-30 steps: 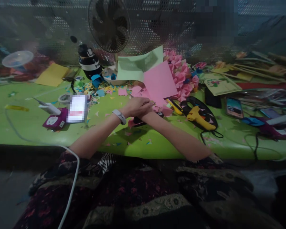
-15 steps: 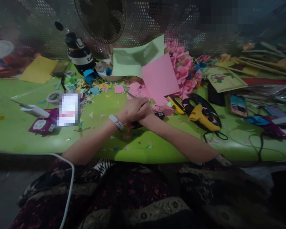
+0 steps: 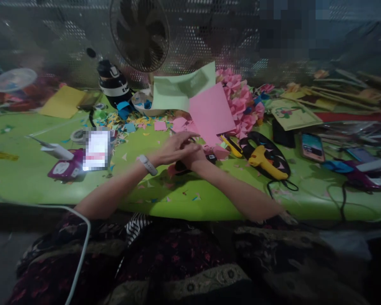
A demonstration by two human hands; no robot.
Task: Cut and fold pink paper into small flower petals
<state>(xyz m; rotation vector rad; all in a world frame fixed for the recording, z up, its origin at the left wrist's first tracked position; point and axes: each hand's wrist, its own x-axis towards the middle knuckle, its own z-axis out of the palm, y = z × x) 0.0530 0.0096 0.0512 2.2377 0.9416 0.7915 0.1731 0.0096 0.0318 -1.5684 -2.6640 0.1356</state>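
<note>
Both of my hands meet over the green table (image 3: 139, 163). My left hand (image 3: 171, 149), with a white watch (image 3: 147, 165) on its wrist, rests against the right one, its fingers stretched out. My right hand (image 3: 195, 156) lies partly under it, and its fingers are mostly hidden. Beneath the hands shows a black object (image 3: 181, 167) whose kind I cannot make out. Just beyond the fingers, a pink paper sheet (image 3: 212, 109) leans against a pale green sheet (image 3: 169, 94). A yellow cutter knife (image 3: 231, 146) lies to the right of my hands.
A yellow glue gun (image 3: 266, 162) lies on a black ring-shaped object. Pink paper flowers (image 3: 241, 110) are heaped behind it. A phone (image 3: 312, 147) sits at right, a lit screen (image 3: 96, 149) at left. A bottle (image 3: 112, 87) and fan (image 3: 140, 34) stand behind paper scraps.
My left hand's fingers have loosened from around the right hand and straightened. The hands still touch. The whole view has shifted slightly; the things on the table stay in place.
</note>
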